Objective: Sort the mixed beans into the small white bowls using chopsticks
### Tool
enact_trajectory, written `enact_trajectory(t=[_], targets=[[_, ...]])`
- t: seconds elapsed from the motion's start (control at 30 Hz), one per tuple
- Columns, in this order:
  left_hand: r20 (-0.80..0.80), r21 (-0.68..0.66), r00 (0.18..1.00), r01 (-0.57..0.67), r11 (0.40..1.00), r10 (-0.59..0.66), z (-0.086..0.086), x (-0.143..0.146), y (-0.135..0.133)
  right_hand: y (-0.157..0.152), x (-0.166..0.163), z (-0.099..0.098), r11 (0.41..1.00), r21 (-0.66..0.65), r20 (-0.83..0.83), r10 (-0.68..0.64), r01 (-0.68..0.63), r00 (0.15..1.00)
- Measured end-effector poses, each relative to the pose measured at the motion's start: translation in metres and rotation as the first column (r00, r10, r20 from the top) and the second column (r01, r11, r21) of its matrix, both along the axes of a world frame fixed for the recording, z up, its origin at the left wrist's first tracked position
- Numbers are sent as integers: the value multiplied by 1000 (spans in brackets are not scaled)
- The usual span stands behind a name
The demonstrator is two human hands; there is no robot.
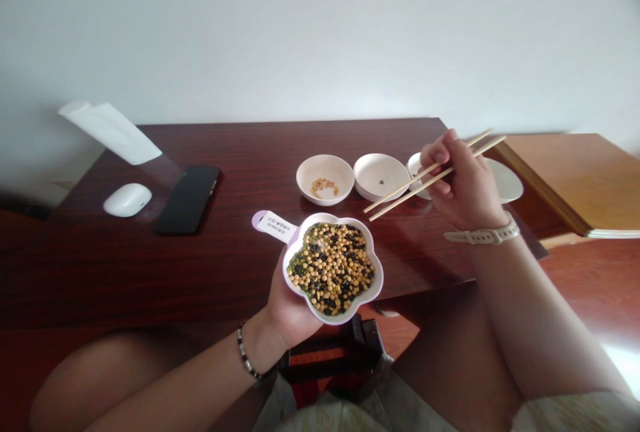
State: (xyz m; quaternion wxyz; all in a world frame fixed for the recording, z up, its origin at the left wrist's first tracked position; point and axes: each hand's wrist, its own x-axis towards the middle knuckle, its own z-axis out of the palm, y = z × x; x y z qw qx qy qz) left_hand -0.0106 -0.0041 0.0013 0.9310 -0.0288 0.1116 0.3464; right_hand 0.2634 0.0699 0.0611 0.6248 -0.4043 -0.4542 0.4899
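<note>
My left hand [287,309] cups a flower-shaped bowl [376,271] from below, above the near table edge. The bowl is filled with mixed yellow, black and green beans [331,267]. My right hand [463,185] is closed around a pair of wooden chopsticks [400,193]. Their tips point left and down, and hang above the table between the held bowl and a white bowl [397,169] that contains a green speck. To its left a small white bowl [310,175] contains a few yellow beans [325,186]. Another white bowl [414,164] is mostly hidden behind my right hand.
On the dark wooden table [225,259] lie a black phone [188,198], a white mouse [127,199] and a white paper sleeve [113,129] at the left. A white plate [506,182] sits at the right. A lighter wooden desk [575,179] adjoins on the right. A labelled tag [274,225] lies by the held bowl.
</note>
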Motion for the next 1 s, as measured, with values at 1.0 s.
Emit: enact_trajectory(t=[1.0], targets=[[-64,-23,998,-7,1000,5,-2,1,1,-13,-77,-31,898,-210,145,420,-387,896]])
